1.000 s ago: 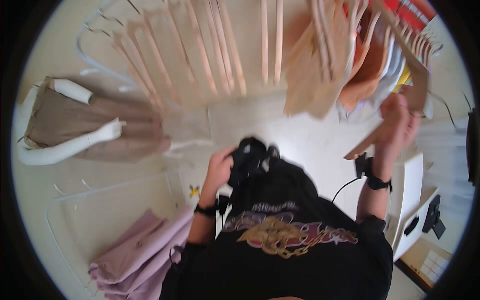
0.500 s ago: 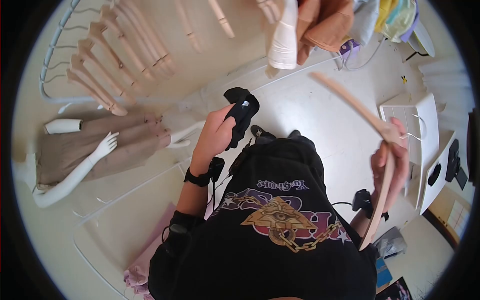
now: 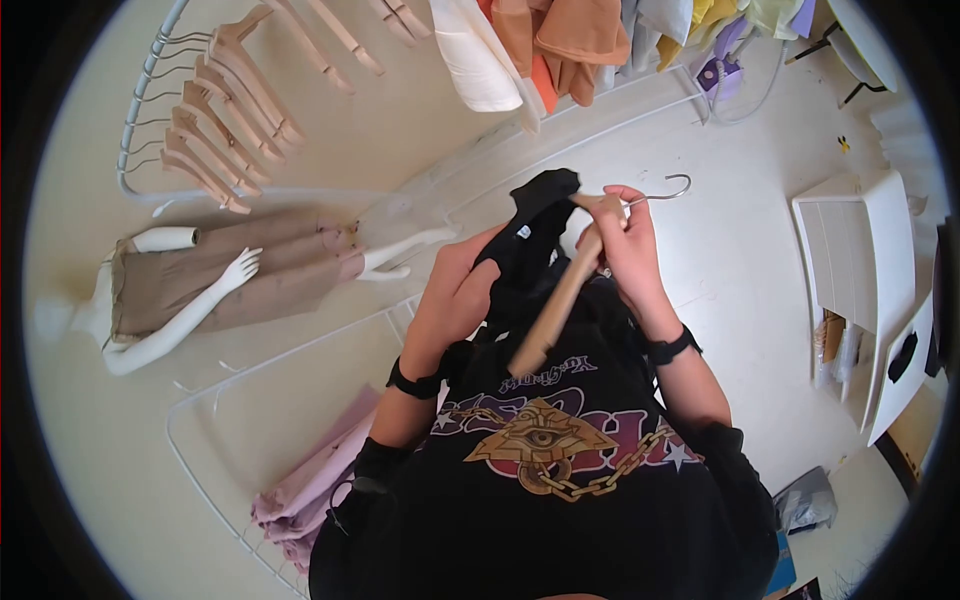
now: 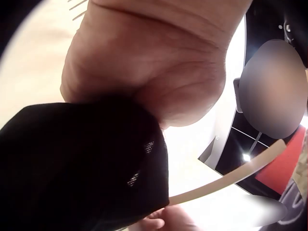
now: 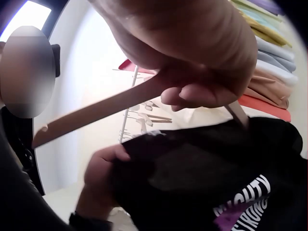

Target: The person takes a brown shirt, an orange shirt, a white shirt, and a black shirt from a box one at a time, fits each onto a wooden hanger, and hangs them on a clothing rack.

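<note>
Left hand (image 3: 455, 300) clutches the black printed T-shirt (image 3: 535, 215); right hand (image 3: 625, 245) grips the pale wooden hanger (image 3: 555, 300), 1 arm apparently inside the collar, the other not in yet.

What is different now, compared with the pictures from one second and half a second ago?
The right hand carried the wooden hanger from out at the person's right side in to the middle, up against the black shirt. The hanger's upper end now meets the shirt's raised top. The left hand kept its grip on the black shirt, and the right hand kept hold of the wooden hanger. Nothing was let go.
</note>
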